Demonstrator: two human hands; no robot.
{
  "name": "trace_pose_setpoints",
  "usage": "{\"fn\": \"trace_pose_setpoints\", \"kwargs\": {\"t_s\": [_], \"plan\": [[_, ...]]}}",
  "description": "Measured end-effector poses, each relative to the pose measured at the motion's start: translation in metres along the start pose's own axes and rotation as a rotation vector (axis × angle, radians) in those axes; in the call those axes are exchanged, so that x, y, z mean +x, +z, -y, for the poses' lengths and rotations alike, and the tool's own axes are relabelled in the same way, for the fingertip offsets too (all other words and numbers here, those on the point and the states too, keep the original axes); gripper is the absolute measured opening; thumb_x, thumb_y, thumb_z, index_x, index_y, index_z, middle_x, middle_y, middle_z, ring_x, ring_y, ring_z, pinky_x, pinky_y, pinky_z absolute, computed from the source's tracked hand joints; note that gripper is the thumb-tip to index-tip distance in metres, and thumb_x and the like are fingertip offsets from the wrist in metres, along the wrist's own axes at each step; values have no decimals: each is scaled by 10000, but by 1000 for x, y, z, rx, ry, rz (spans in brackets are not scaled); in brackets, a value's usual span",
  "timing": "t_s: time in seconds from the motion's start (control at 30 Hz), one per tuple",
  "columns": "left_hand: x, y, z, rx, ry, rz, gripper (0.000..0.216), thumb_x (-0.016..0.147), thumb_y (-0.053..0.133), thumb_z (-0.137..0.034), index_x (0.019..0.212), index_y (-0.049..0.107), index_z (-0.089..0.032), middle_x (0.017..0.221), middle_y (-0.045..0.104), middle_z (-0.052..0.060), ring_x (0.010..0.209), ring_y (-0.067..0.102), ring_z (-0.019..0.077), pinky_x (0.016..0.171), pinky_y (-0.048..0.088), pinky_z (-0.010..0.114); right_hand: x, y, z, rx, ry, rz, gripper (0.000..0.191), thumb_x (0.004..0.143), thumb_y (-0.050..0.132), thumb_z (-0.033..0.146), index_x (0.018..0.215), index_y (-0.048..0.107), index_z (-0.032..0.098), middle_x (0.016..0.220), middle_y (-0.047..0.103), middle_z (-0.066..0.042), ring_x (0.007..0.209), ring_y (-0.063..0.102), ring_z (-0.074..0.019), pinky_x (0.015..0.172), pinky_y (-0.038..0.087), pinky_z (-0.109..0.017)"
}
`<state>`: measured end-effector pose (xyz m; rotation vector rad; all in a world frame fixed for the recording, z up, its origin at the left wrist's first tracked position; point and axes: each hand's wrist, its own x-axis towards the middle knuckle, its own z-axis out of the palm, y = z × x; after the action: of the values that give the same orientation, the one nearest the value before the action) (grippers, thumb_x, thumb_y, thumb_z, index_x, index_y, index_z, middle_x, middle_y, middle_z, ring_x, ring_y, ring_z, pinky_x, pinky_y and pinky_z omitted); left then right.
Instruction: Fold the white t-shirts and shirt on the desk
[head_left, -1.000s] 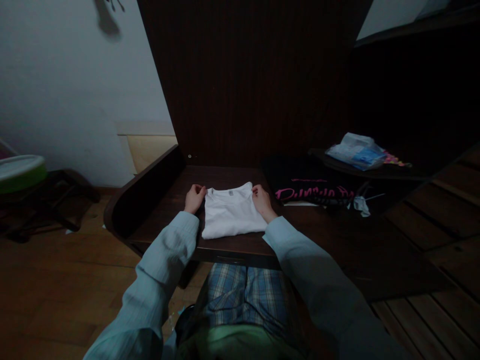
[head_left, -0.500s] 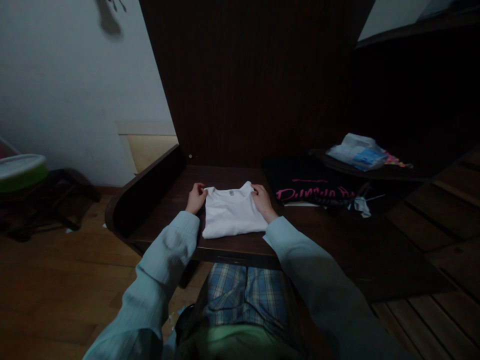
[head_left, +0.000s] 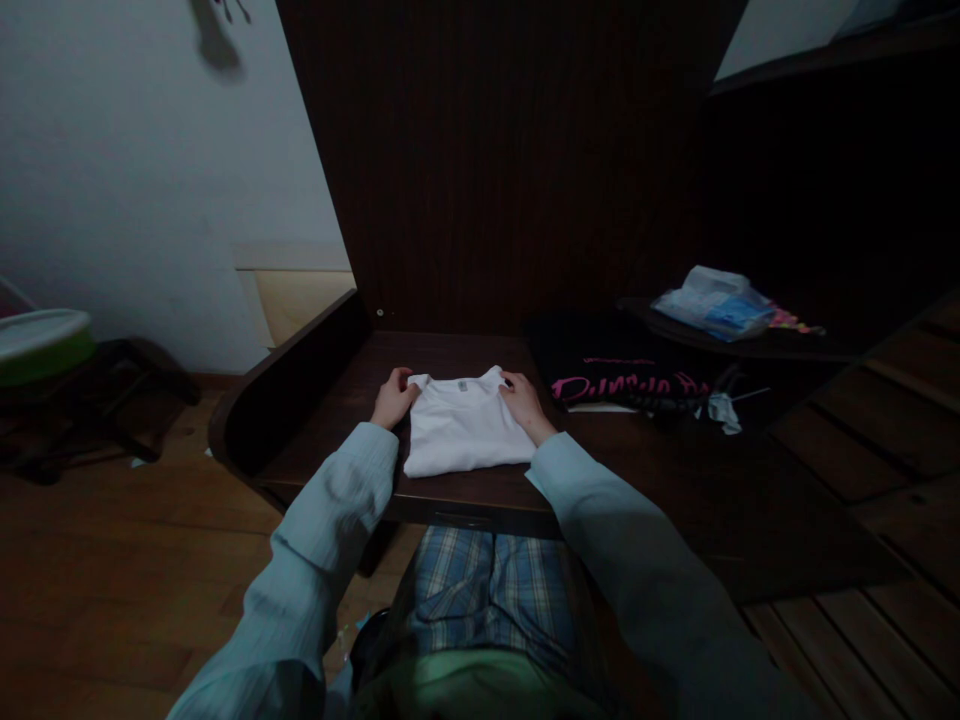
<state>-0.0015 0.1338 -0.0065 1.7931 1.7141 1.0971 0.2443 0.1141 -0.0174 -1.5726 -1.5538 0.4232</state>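
Note:
A white T-shirt [head_left: 466, 430], folded into a compact block, lies on the dark wooden desk [head_left: 330, 425] with its neckline at the far side and a small grey label inside the collar. My left hand [head_left: 394, 397] pinches the shirt's far left corner, its thumb on top of the cloth. On the other side, my right hand [head_left: 523, 402] grips the far right shoulder edge between thumb and fingers. Parts of the fingers on both hands are hidden behind the cloth edge.
To the right lies a black bag or cloth with pink lettering [head_left: 630, 385]. Beyond it, a plastic packet [head_left: 712, 305] rests on a low shelf [head_left: 795, 345]. A raised side panel [head_left: 289, 370] bounds the desk at left. A green-and-white round container [head_left: 45, 345] stands farther left.
Both thumbs have shifted slightly inward on the shirt's upper corners. The shirt stays in nearly the same place.

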Motion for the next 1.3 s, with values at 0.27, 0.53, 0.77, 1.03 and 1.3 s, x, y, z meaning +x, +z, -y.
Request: {"fn": "trace_pose_setpoints", "kwargs": {"t_s": [0.27,0.53,0.77,1.03,1.3], "plan": [[1,1,2,62,268,36,259,758,449,-240,950,604,-162,760,579,34,714,524,161,698,412,261,1,0,2,-81,-14,31,327,745,458,95,1038,596,145,1071,559,-87,1025,525,-173,927,371,-283],[-5,-5,-3,174,17,-79,244,774,482,-360,914,576,-183,709,595,46,652,545,179,583,378,255,-9,-5,11,-213,11,-76,303,743,516,179,1045,536,156,1028,524,-91,921,552,-184,817,419,-287],[-14,-12,-5,170,-48,-17,294,746,458,-421,577,560,-203,636,616,56,645,555,194,545,337,258,-15,-17,12,-411,136,-23,158,776,507,318,763,572,174,807,605,-82,752,587,-184,631,416,-259],[-7,-5,-1,-206,-13,45,165,628,498,-340,559,495,-190,543,523,-16,563,483,132,556,359,233,-13,-21,17,-363,188,83,220,777,464,295,687,642,203,814,668,-78,762,614,-193,596,396,-250],[-8,-10,5,-266,-90,208,312,616,517,-432,441,459,-179,404,429,-36,422,392,102,440,284,227,-8,-27,15,-228,239,174,246,739,496,295,595,662,184,686,672,-52,667,607,-170,533,369,-222]]}}
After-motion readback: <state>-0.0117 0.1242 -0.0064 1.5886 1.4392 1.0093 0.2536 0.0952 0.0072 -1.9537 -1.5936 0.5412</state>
